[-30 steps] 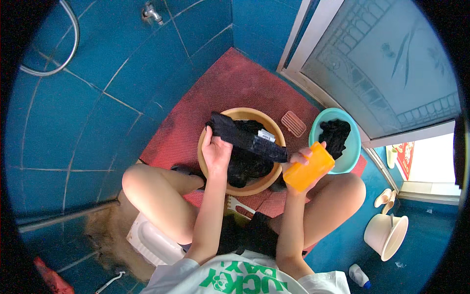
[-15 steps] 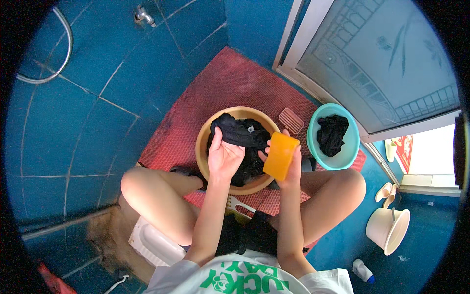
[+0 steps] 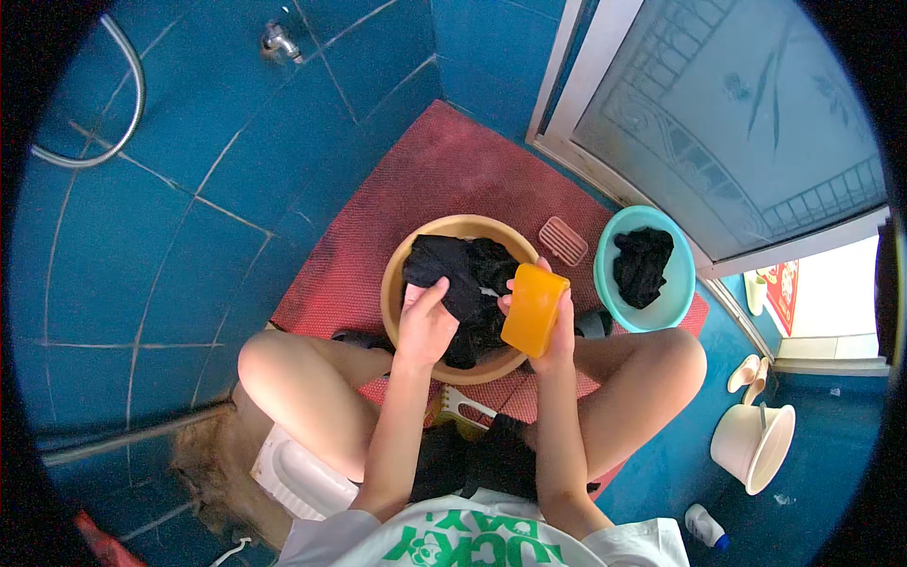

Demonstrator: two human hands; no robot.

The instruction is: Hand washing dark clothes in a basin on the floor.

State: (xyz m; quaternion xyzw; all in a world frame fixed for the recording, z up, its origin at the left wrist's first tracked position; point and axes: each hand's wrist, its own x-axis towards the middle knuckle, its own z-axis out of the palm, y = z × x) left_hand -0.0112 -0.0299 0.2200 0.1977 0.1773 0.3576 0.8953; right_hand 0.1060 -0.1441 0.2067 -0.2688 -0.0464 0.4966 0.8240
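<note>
Over a tan-orange basin (image 3: pixel 496 367) between my knees, my left hand (image 3: pixel 427 326) is closed on the edge of a black garment (image 3: pixel 442 265), its thumb on top. Most of this garment hangs into the basin, where more dark cloth lies; I cannot tell where one piece ends. A large yellow-orange bar of soap (image 3: pixel 535 310) is in my right hand (image 3: pixel 562 333), upright at the basin's right side. The bar hides part of the right palm, and fingertips show along its left edge.
A pink soap dish (image 3: pixel 563 241) lies on the red mat (image 3: pixel 378 203) beyond the basin. To the right stands a turquoise basin (image 3: pixel 605 283) with black cloth (image 3: pixel 642 266). A white bucket (image 3: pixel 732 444), a bottle (image 3: pixel 704 524), a white-handled brush (image 3: pixel 468 406) and a glass door (image 3: pixel 727 132) surround me.
My left hand has turned over, from palm up beneath the garment to gripping its edge with the thumb on top. The garment has shifted left and lower. The soap stays in my right hand, slightly tilted.
</note>
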